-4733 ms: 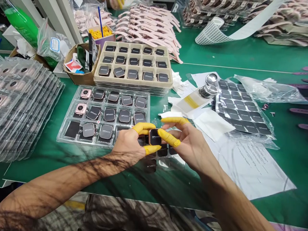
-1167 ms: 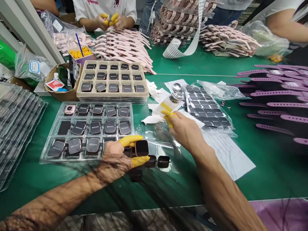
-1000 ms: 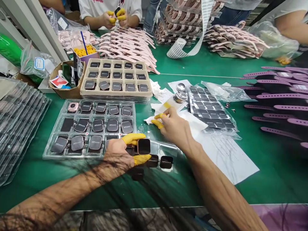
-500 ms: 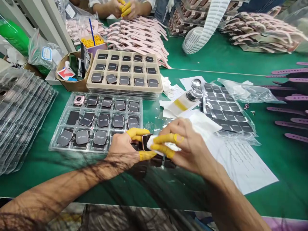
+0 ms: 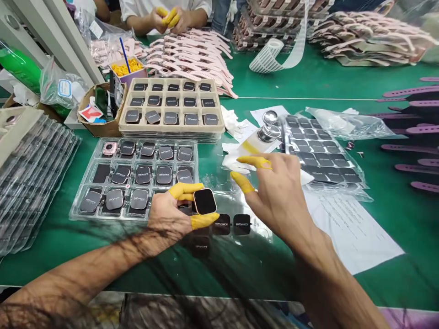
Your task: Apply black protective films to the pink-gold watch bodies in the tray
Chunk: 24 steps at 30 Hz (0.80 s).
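Note:
A watch case (image 5: 205, 202) with a dark square screen and pale rim is pinched at its edges by my left hand (image 5: 166, 212), screen facing up. Yellow finger covers show on both hands. To the right, my right hand (image 5: 279, 196) has thumb and index finger apart with nothing between them. Just beyond its fingertips lies a crumpled white wipe (image 5: 236, 161). Below the watch case, black square films (image 5: 242, 224) printed with white lettering rest on a clear sheet. At left is a clear plastic tray (image 5: 85, 176) of watch cases, partly hidden by my left hand.
Behind stands a beige tray (image 5: 219, 125) of watch cases, beside a cardboard box (image 5: 109, 130). A pump bottle (image 5: 255, 140), bagged film sheets (image 5: 312, 146) and printed paper (image 5: 356, 233) are at right. Stacked trays (image 5: 44, 183) stand far left. Across the table are another person's hands (image 5: 168, 19).
My right hand has come off the watch case, leaving the white wipe on the table, and its fingers have spread. The screen is now uncovered. My left hand still holds the watch case.

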{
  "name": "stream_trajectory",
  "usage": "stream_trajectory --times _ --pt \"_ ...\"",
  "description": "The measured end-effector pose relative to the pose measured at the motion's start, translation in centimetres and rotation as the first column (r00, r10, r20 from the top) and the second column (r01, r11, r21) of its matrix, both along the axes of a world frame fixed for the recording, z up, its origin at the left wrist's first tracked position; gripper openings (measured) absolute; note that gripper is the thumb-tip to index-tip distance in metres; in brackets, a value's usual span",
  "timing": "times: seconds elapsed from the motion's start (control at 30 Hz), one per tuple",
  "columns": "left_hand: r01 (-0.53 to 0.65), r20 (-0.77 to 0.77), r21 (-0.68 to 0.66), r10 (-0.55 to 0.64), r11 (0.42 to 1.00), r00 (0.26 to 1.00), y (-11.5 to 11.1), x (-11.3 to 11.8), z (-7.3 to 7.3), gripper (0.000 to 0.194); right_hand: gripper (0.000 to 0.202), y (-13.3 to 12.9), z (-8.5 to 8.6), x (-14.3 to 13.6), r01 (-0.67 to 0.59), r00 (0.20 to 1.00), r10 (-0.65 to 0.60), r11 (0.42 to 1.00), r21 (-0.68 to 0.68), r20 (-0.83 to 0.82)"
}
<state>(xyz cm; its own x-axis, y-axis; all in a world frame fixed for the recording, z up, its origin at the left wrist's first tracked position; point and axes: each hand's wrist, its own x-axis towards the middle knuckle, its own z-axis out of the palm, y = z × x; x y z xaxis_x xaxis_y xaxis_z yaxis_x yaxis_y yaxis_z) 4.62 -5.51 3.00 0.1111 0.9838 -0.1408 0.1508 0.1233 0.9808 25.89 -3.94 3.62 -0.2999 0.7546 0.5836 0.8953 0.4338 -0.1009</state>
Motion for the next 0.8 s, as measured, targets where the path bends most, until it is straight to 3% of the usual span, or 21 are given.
stream_trajectory --times 0.03,0.1,0.17,0.23,0.37,0.57,0.67,0.8 --pt "0.016 -0.023 0.044 -0.015 0.999 1.000 -0.2 -0.1 -0.1 0.050 0.012 -0.2 0.2 0.5 0.025 1.000 -0.025 0.999 -0.030 0.001" --pt "0.082 -0.095 0.168 -0.067 0.982 0.993 -0.5 -0.3 -0.4 0.049 0.027 -0.9 0.8 1.0 -0.080 0.996 0.075 0.989 -0.121 -0.044" --pt "0.148 -0.194 0.339 -0.085 0.929 0.977 -0.8 -0.5 -0.8 0.049 0.036 -1.8 1.2 0.8 -0.241 0.969 0.222 0.946 -0.216 -0.108" --pt "0.190 -0.272 0.478 -0.062 0.858 0.960 -0.9 -0.9 -1.2 0.049 0.042 -2.4 1.3 0.2 -0.320 0.944 0.277 0.902 -0.291 -0.181" --pt "0.236 -0.327 0.574 -0.045 0.784 0.944 -1.0 -1.5 -2.2 0.052 0.041 -2.1 0.9 -0.1 -0.367 0.902 0.237 0.860 -0.354 -0.360" --pt "0.239 -0.433 0.702 0.136 0.671 0.891 -1.4 -1.9 -3.5 0.057 0.015 -1.9 1.1 -0.1 -0.252 0.899 0.054 0.875 -0.413 -0.435" --pt "0.270 -0.470 0.654 0.100 0.707 0.877 -1.4 -1.7 -2.8 0.046 0.007 -2.2 1.3 -0.6 -0.277 0.873 0.050 0.870 -0.408 -0.485" --pt "0.319 -0.399 0.414 -0.145 0.852 0.905 -1.3 -1.1 -1.0 0.030 0.015 -2.3 1.1 -1.2 -0.244 0.840 0.102 0.948 -0.203 -0.532"
